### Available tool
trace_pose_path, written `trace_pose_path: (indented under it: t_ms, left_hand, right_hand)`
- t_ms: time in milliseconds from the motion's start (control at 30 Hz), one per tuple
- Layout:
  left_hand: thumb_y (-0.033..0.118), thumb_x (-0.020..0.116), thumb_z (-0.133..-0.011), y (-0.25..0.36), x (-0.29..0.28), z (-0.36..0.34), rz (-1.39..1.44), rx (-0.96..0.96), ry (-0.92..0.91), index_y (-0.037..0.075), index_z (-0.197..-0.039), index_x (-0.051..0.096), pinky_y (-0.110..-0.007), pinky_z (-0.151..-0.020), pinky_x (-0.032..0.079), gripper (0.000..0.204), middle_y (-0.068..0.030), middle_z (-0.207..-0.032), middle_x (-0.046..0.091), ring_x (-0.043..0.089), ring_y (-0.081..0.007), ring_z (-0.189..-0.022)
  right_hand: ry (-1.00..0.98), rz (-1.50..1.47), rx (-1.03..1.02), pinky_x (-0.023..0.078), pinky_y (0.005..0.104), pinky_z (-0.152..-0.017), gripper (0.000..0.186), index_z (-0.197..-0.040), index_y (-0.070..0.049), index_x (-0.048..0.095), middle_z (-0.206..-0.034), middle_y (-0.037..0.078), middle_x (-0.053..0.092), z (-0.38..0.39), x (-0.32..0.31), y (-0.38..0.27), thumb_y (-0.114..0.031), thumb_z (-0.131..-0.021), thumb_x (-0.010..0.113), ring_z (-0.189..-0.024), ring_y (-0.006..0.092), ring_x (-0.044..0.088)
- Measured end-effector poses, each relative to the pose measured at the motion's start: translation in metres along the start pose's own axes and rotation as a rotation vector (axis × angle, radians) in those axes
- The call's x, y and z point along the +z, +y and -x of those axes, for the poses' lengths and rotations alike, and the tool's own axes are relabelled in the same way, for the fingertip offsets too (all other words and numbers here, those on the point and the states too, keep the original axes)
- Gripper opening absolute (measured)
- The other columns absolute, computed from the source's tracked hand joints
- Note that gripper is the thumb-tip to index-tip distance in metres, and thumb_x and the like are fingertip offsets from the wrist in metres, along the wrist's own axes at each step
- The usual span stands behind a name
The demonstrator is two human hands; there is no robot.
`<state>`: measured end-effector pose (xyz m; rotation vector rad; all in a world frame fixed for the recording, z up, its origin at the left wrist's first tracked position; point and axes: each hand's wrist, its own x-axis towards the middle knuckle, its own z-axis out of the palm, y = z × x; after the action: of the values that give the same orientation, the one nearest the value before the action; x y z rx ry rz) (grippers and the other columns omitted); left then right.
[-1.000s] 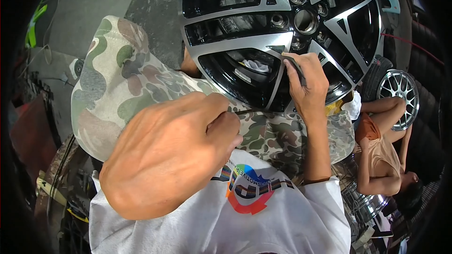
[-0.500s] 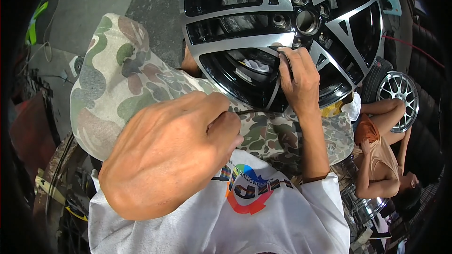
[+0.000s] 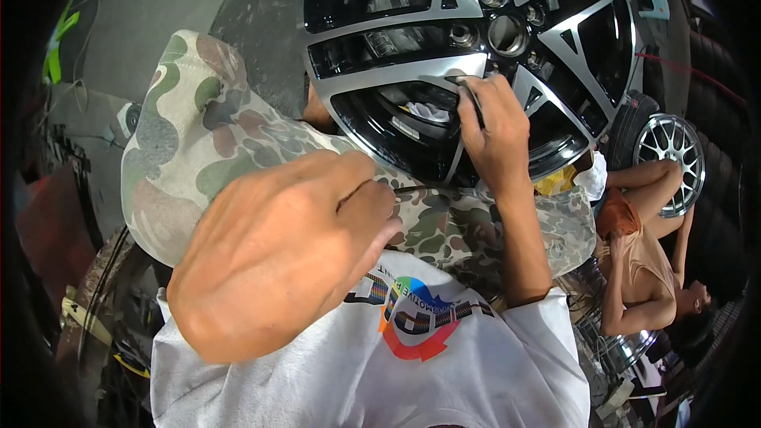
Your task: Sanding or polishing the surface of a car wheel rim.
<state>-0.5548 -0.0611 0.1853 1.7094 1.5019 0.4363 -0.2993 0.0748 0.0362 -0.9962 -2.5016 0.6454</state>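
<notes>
A black and silver alloy wheel rim (image 3: 396, 75) lies before me, close to my knees. My right hand (image 3: 499, 131) rests on one of its machined spokes, fingertips pinched together. A thin dark edge shows between thumb and fingers there, too little of it to name. Large and near the camera, my left hand (image 3: 273, 250) is held above my lap with the fingers curled in. Whatever it may hold is hidden behind the knuckles. Through an opening in the rim a crumpled white cloth (image 3: 430, 111) shows.
At the right, a person (image 3: 642, 269) sits with an orange cloth (image 3: 618, 214), beside a silver mesh-spoke wheel (image 3: 672, 162) and a black tyre (image 3: 630, 127). Stacked tyres (image 3: 717, 123) line the far right. A yellow cloth (image 3: 555, 182) lies by my right knee.
The rim and my right hand appear slightly further left in view. My left hand has shifted a little left, its thumb tucked closer against the fingers.
</notes>
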Motion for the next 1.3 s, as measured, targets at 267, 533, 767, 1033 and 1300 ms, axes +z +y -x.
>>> trace_pose_path:
  t_ms: [267,533,767,1033,1300]
  left_hand:
    - [0.010,0.081,-0.091,-0.002,0.006,-0.006,-0.018,-0.003,0.014,0.001,-0.105,0.076,-0.046,-0.069,0.055,0.018,-0.0147,-0.096,0.071,0.070,-0.0385,-0.083]
    - [0.009,0.077,-0.095,0.000,0.010,-0.010,-0.003,-0.040,0.042,0.002,-0.105,0.077,-0.043,-0.068,0.053,0.012,-0.0143,-0.093,0.071,0.070,-0.0346,-0.076]
    - [0.010,0.075,-0.097,0.001,0.016,-0.013,-0.067,-0.064,0.044,0.002,-0.103,0.077,-0.043,-0.064,0.050,0.010,-0.0138,-0.087,0.066,0.066,-0.0322,-0.070]
    - [0.009,0.075,-0.096,0.002,0.012,-0.010,-0.038,-0.038,0.054,0.003,-0.102,0.077,-0.043,-0.064,0.050,0.008,-0.0136,-0.087,0.066,0.066,-0.0318,-0.070]
    - [0.009,0.076,-0.095,0.001,0.010,-0.010,-0.040,-0.007,0.054,0.002,-0.106,0.076,-0.043,-0.063,0.048,0.013,-0.0127,-0.084,0.063,0.064,-0.0317,-0.068]
  right_hand:
    - [0.204,-0.021,0.129,0.054,0.0405,-0.072,0.013,-0.107,-0.001,0.073,-0.092,0.014,0.067,0.009,-0.030,-0.012,0.001,-0.094,0.076,-0.078,0.0332,0.067]
    - [0.169,-0.137,0.230,0.053,0.0361,-0.071,0.021,-0.118,-0.003,0.081,-0.092,0.013,0.068,0.057,-0.042,-0.021,0.001,-0.097,0.077,-0.080,0.0248,0.067]
    - [0.187,-0.078,0.211,0.054,0.0372,-0.071,0.031,-0.127,-0.007,0.080,-0.094,0.013,0.065,0.036,-0.041,-0.009,-0.001,-0.096,0.079,-0.078,0.0259,0.067]
    - [0.190,0.194,0.000,0.057,0.0468,-0.082,0.045,-0.133,-0.005,0.074,-0.104,0.015,0.060,-0.001,-0.035,0.032,-0.001,-0.089,0.082,-0.098,0.0333,0.067]
    - [0.177,0.505,-0.040,0.057,0.0435,-0.078,0.041,-0.128,-0.008,0.077,-0.099,0.008,0.059,-0.023,-0.039,0.051,-0.011,-0.087,0.085,-0.090,0.0272,0.065]
